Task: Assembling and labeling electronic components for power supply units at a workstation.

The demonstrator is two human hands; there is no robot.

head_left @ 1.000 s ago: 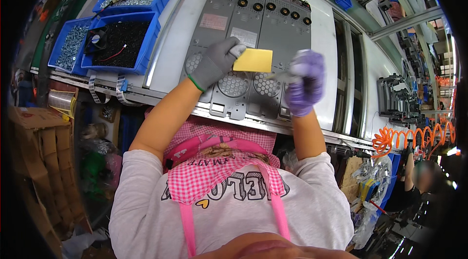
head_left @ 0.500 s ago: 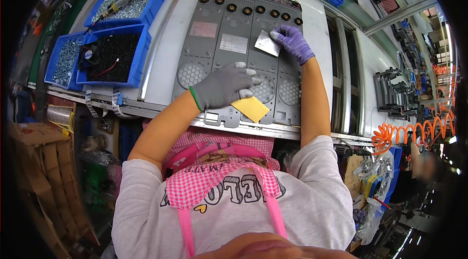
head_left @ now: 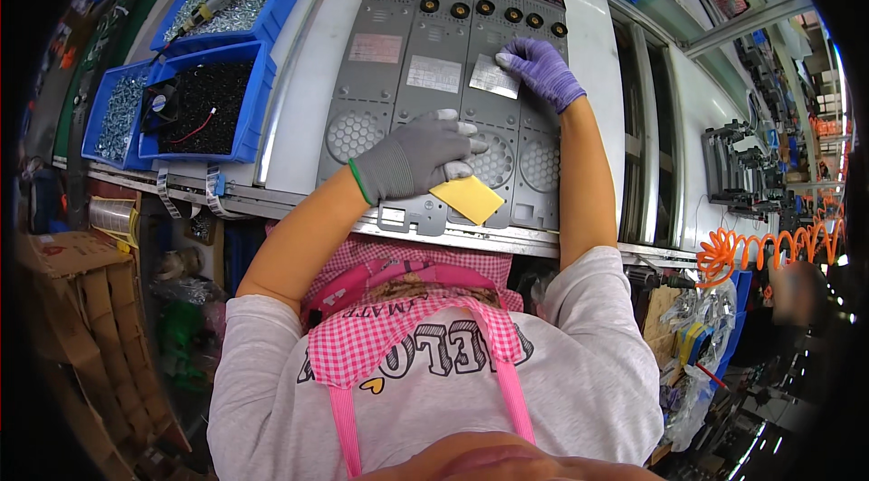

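Several long grey metal panels (head_left: 371, 83) lie side by side, each with a honeycomb vent and round black-and-gold feet. My right hand (head_left: 548, 76), in a purple glove, is closed at the upper right corner of a silver label (head_left: 492, 77). That label lies on or just over the third panel from the left. In a grey glove, my left hand (head_left: 412, 157) rests over the panels' near part, its fingers closed on a yellow sheet (head_left: 469, 200). A silver label (head_left: 434, 74) is on the second panel, and a pinkish one (head_left: 374, 48) on the first.
Blue bins of screws (head_left: 204, 105) stand at the left, with a small black fan in one and a power screwdriver (head_left: 217, 6) across another. Metal rails (head_left: 643, 128) run along the right. Beyond them are black parts (head_left: 738, 169) and an orange coiled hose (head_left: 724, 250).
The silver label in my right hand has turned and come down flatter on the third panel, in line with it. My left hand keeps the yellow sheet in nearly the same place.
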